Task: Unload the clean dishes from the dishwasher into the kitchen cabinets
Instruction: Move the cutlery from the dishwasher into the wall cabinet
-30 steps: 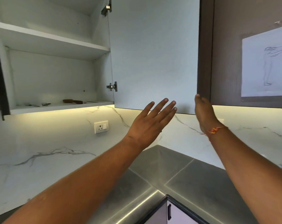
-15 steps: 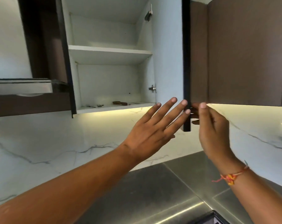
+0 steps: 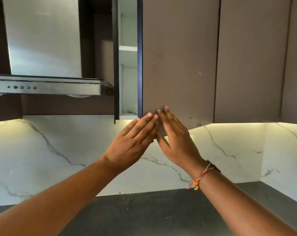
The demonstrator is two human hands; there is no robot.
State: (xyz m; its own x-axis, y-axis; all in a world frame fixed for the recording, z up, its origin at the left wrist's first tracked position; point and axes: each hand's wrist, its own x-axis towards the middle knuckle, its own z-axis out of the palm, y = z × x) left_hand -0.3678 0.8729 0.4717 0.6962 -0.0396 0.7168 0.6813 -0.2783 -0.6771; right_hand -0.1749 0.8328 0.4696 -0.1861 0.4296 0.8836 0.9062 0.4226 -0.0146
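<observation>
Up at twelve o'clock above the dark worktop (image 3: 152, 215), the brown cabinet door (image 3: 178, 57) stands ajar, with a narrow gap along its nine o'clock edge. Through the gap shows the white inside of the cabinet (image 3: 128, 79), with one shelf (image 3: 127, 48) and a small thing on its floor too blurred to name. Both hands are spread flat with straight fingers and hold nothing. The left hand (image 3: 132, 142) reaches the door's lower corner, its fingertips over the bottom edge. The right hand (image 3: 176, 140), at its three o'clock, presses its fingers on the door's face by the same corner, and the two hands touch at the fingers. A red and yellow thread bracelet (image 3: 200, 178) circles the right wrist. At nine o'clock from the cabinet hangs a steel cooker hood (image 3: 45, 86) with a row of knobs. A white marble wall (image 3: 42, 159) runs behind, lit from under the cabinets. At three o'clock a second brown door (image 3: 249, 57) is shut.
</observation>
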